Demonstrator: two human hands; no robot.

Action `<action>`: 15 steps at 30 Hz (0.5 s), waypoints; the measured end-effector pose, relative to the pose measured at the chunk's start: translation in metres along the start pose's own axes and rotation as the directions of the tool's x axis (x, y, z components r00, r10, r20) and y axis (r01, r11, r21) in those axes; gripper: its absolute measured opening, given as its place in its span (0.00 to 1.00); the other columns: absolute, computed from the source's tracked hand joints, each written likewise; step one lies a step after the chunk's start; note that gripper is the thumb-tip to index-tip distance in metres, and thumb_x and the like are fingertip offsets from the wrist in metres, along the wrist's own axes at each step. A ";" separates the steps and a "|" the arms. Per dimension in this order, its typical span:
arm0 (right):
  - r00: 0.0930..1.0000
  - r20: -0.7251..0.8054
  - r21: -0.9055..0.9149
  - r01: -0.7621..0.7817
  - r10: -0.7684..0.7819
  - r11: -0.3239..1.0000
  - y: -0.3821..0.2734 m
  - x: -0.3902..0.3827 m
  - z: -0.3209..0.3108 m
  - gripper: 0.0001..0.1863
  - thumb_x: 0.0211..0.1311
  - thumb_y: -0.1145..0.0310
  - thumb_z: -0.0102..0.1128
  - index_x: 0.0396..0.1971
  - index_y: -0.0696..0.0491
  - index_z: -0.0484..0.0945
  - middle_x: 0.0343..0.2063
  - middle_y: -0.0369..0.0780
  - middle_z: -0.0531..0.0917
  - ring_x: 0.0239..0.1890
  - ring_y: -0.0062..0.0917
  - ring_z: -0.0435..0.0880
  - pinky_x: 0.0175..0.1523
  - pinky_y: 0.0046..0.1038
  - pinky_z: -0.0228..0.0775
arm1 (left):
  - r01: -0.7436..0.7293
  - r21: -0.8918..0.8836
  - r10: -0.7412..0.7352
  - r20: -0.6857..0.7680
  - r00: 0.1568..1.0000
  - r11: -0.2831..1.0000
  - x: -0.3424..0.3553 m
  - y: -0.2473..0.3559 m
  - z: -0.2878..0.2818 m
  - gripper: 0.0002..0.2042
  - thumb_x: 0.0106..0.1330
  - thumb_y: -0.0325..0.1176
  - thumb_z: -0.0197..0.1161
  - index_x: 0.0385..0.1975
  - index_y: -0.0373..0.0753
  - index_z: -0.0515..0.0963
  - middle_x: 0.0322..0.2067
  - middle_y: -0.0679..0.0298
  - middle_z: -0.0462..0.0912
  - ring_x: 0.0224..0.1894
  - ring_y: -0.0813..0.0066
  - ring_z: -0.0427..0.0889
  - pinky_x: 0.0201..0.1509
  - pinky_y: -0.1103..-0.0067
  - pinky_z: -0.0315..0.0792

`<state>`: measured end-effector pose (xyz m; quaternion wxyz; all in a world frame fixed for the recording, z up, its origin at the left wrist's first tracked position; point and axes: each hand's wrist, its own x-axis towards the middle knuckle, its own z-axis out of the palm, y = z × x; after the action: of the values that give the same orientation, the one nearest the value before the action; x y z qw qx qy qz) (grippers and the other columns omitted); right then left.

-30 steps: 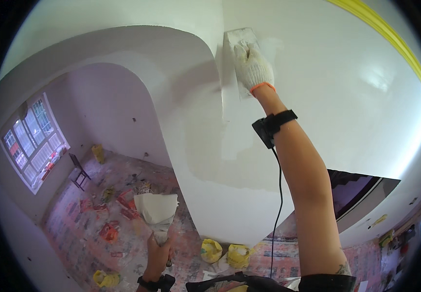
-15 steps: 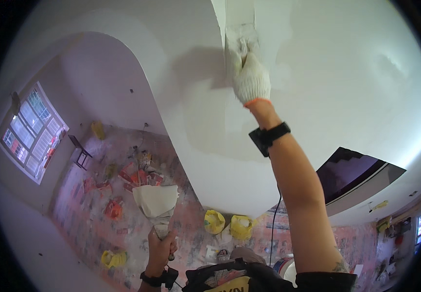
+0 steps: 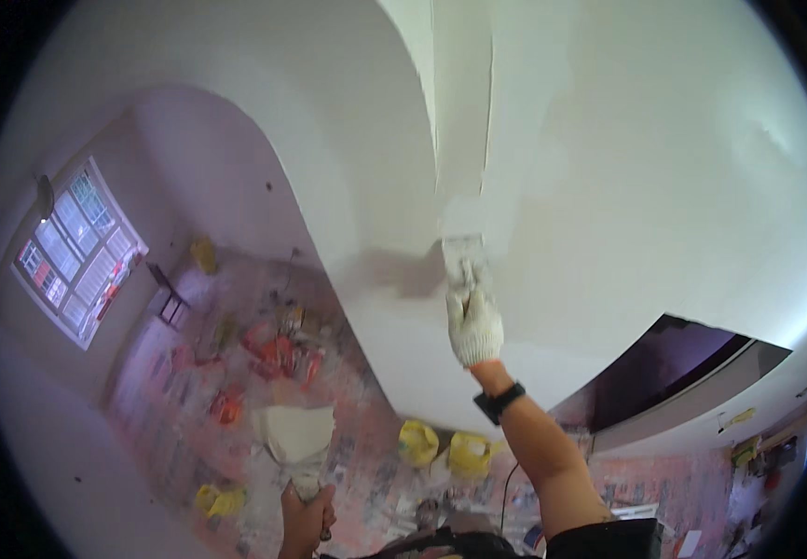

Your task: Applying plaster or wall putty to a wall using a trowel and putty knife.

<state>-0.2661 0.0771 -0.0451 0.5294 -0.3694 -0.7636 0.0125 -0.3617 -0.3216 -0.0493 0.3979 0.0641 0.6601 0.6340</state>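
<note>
My right hand (image 3: 473, 326), in a white knitted glove with an orange cuff, is closed on a flat plastering trowel (image 3: 464, 248) pressed against the white wall (image 3: 608, 186). Above the trowel runs a vertical band of fresh putty (image 3: 462, 140) with thin ridges along its sides, beside the uneven edge of an arched recess (image 3: 348, 168). My bare left hand (image 3: 306, 517), low in the picture, is closed round the handle of a wide putty knife (image 3: 296, 433), whose blade carries a thick pale load of putty.
Below left, a room has a window (image 3: 77, 252), a chair (image 3: 169, 296) and red bags (image 3: 273, 354) scattered on a stained floor. Yellow buckets or bags (image 3: 469, 455) stand at the wall's foot. A dark opening (image 3: 655, 363) cuts into the wall at lower right.
My right hand and trowel have moved a long way down the wall, leaving the ridged putty band above. My left hand with the putty knife sits lower in the picture.
</note>
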 end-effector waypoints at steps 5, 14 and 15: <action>0.977 0.085 0.223 -0.211 0.196 0.952 -0.064 0.101 -0.087 0.29 0.73 0.52 0.52 0.69 0.49 0.67 0.30 0.48 0.85 0.30 0.45 0.85 0.33 0.40 0.77 | -0.030 0.002 0.030 0.098 0.995 1.000 0.003 -0.008 -0.007 0.12 0.67 0.22 0.62 0.40 0.40 0.64 0.16 0.69 0.66 0.13 0.81 0.65 0.15 0.79 0.58; 0.994 -0.093 -0.015 -0.053 0.051 0.998 -0.148 0.310 -0.131 0.28 0.70 0.44 0.42 0.48 0.51 0.82 0.41 0.49 0.86 0.46 0.48 0.84 0.53 0.45 0.75 | -0.059 -0.129 0.082 0.182 0.980 0.990 -0.001 -0.001 0.013 0.12 0.64 0.21 0.65 0.39 0.37 0.67 0.16 0.68 0.68 0.12 0.81 0.64 0.14 0.80 0.60; 0.996 -0.081 0.032 -0.029 0.032 0.999 -0.142 0.325 -0.132 0.31 0.69 0.42 0.42 0.49 0.54 0.82 0.41 0.53 0.86 0.47 0.50 0.84 0.55 0.44 0.74 | -0.065 -0.109 0.087 0.204 0.975 0.992 0.001 -0.001 0.016 0.11 0.65 0.22 0.65 0.39 0.37 0.67 0.16 0.69 0.68 0.12 0.82 0.64 0.15 0.80 0.60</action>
<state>-0.2907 0.1128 0.3309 0.5655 -0.3730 -0.7354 0.0173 -0.3521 -0.3084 -0.0492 0.4429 0.1348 0.5787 0.6714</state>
